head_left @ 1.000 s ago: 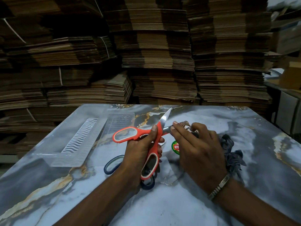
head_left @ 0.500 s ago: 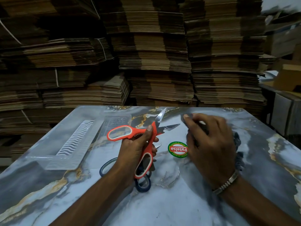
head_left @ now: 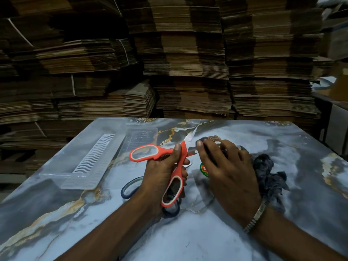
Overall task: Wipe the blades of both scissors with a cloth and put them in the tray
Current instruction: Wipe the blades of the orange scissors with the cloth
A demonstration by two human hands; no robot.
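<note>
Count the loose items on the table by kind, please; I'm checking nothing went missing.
Scissors: 2, the orange scissors in the left hand and the blue scissors lying under it
Cloth: 1, the dark cloth under the right hand
Tray: 1, the clear tray
Total: 4

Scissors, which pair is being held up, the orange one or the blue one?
The orange scissors, gripped open in the left hand. The blue scissors lie on the table beneath that hand.

Both forearms are bare, and a silver metal bracelet (head_left: 256,217) circles the right wrist.
</note>
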